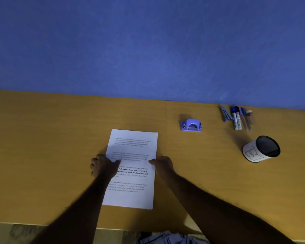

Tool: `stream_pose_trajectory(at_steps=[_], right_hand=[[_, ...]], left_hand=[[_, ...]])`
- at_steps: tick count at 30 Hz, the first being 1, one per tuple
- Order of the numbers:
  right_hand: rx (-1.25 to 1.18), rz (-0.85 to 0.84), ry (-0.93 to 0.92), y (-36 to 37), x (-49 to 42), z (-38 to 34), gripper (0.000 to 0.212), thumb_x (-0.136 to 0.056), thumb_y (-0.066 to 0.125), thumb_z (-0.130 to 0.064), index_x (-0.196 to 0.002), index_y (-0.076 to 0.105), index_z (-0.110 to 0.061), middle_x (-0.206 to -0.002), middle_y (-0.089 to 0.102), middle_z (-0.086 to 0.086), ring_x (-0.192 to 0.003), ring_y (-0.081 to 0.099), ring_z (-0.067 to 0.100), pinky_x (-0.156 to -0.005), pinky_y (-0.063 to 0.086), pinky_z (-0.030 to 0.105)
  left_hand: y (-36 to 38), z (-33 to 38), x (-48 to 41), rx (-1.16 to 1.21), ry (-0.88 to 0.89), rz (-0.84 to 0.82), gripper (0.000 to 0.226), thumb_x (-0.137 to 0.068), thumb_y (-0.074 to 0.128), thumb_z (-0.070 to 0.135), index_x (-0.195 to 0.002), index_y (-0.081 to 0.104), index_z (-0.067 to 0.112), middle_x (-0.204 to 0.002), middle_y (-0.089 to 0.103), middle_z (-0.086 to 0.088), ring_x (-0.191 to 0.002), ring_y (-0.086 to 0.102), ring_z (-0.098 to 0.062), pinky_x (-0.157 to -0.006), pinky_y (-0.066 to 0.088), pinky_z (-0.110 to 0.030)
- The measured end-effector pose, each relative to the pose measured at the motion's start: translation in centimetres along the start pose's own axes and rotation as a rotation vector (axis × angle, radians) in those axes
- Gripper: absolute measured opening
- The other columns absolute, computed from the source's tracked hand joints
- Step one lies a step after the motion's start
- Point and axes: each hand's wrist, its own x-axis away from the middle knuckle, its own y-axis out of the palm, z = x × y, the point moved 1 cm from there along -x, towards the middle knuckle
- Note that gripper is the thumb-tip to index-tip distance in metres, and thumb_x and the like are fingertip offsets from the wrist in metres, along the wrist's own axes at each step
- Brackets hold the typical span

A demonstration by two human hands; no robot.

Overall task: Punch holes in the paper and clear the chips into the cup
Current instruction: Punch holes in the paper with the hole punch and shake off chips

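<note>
A white printed paper point(133, 155) lies flat on the yellow-brown table point(51, 138), near its front edge. My left hand point(103, 166) grips the sheet's left edge, thumb on top of the page. My right hand point(163, 164) holds the right edge the same way. A small blue hole punch point(191, 125) sits beyond the paper to the right, untouched. Further right stands a cup point(261, 149) with a white paper sleeve and a dark inside, tilted toward me in this wide view. No paper chips are visible.
A bunch of pens and markers point(237, 118) lies at the table's back right, against the blue wall point(148, 50). The table's front edge point(60, 224) runs just below the paper, with checked cloth point(165, 238) showing under it.
</note>
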Motion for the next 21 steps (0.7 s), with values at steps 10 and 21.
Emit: stream_pose_trajectory(at_steps=[10,21], right_hand=[[0.266,-0.012,0.147,1.9,-1.8,-0.6,0.048,-0.088,0.061,-0.017,-0.131,0.053,0.0,-0.13,0.057,0.015,-0.117,0.057,0.031,-0.102,0.048,0.041],[0.191,0.008,-0.06,0.5,-0.8,0.1,0.025,-0.09,0.049,-0.001,-0.113,0.06,-0.001,-0.119,0.066,0.015,-0.105,0.064,0.03,-0.087,0.056,0.037]], left_hand=[[-0.1,-0.1,0.3,0.001,0.016,-0.004,0.084,-0.08,0.074,0.04,-0.138,0.03,-0.002,-0.138,0.038,-0.025,-0.129,0.036,-0.042,-0.104,0.037,-0.052],[1.2,-0.5,0.2,0.034,0.07,0.013,0.084,-0.078,0.074,0.044,-0.136,0.033,-0.002,-0.134,0.043,-0.024,-0.127,0.04,-0.041,-0.103,0.038,-0.051]])
